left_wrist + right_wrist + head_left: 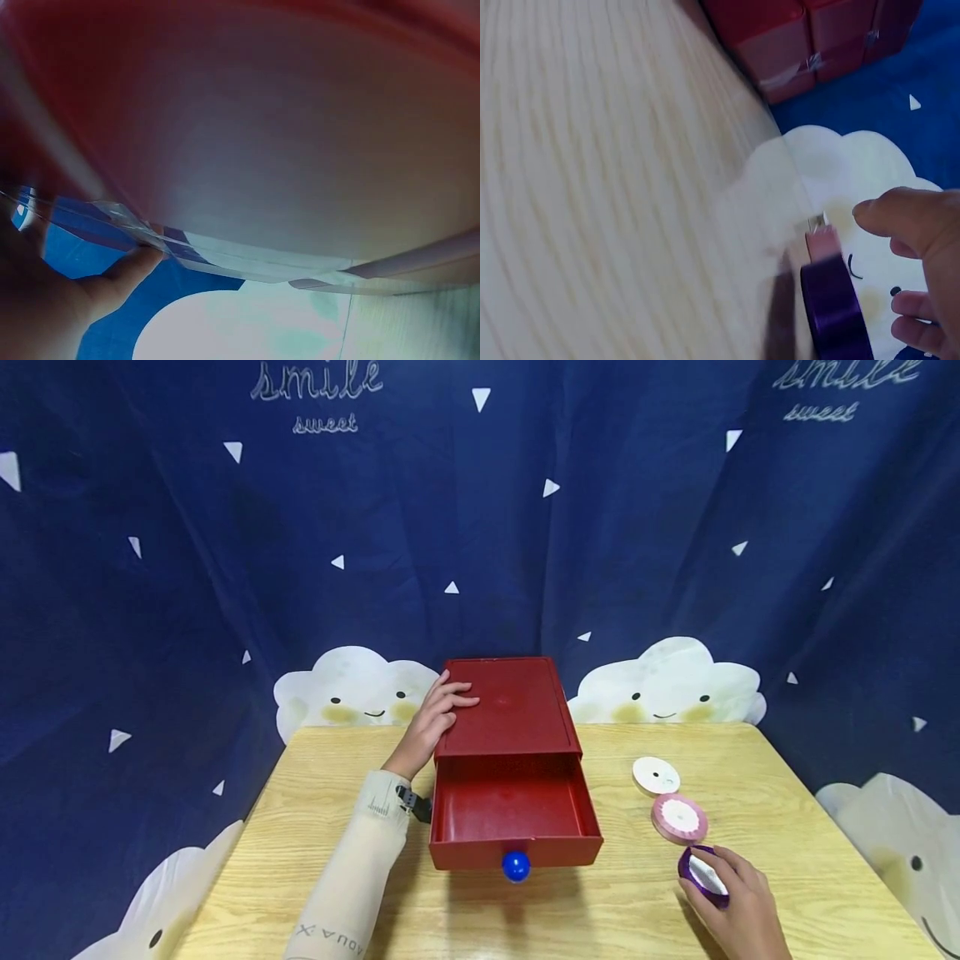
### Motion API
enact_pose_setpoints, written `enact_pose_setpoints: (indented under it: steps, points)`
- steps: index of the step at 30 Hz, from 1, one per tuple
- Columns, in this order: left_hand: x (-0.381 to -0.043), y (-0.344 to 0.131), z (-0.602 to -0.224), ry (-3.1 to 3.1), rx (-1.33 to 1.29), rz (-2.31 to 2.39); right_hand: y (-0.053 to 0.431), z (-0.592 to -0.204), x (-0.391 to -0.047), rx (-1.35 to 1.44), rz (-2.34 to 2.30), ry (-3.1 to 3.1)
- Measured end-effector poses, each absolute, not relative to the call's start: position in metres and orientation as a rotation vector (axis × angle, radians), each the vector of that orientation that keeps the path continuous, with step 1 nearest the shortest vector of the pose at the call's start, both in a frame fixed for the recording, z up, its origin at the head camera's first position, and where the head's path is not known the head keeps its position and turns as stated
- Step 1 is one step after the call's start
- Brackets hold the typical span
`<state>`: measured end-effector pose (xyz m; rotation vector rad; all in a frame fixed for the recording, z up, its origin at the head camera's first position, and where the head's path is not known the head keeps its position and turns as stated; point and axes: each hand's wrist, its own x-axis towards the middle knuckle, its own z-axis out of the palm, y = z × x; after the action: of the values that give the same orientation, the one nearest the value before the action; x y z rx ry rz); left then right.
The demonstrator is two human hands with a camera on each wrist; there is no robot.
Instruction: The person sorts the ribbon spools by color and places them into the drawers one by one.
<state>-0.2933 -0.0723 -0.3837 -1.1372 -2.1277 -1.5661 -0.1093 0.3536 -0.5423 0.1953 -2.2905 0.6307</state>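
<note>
A red box [504, 710] stands mid-table with its drawer [504, 810] pulled out, showing a bare inside and a blue ball knob [516, 867] on the front. My left hand [433, 720] rests on the box's top left edge, its fingers spread over the lid. In the left wrist view, the thumb [131, 274] lies along the box's side. At the right, my right hand [738, 897] is over a purple ribbon roll [696, 881], thumb and fingers parted around it. The right wrist view shows the thumb [900, 217] apart from the purple roll [832, 307].
Behind the purple roll, a pink ribbon roll [663, 828] and a white roll [645, 768] lie in a line on the wooden table [630, 910]. A dark blue curtain [495, 527] with clouds and triangles hangs behind the table and along its sides.
</note>
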Motion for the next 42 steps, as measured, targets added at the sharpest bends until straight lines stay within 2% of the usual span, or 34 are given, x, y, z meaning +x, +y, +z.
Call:
enact_pose_setpoints:
  steps: [15,42]
  points:
    - [-0.293,-0.071,-0.386,-2.132,-1.137,-1.606,0.369,-0.543,-0.102,-0.239,0.718,-2.715]
    - [-0.294,-0.072,-0.385,-2.137,-1.128,-1.614,0.379,-0.557,-0.107,-0.224,0.897,-2.732]
